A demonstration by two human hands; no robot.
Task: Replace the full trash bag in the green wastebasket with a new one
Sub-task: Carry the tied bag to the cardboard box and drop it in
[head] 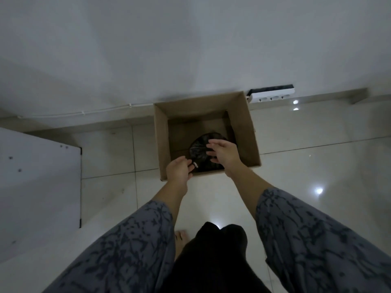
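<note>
Against pale wall [190,39], open cardboard box [160,140] on glossy tiled floor [317,166].

A brown cardboard box [160,142] stands open at the centre of the frame on a glossy pale tiled floor [306,166], its back against a grey wall [190,39]. A white power strip [271,96] lies just right of the box's upper corner. A white panel [38,187] fills the left edge. A thin white cable [84,112] runs along the wall's foot.
</note>
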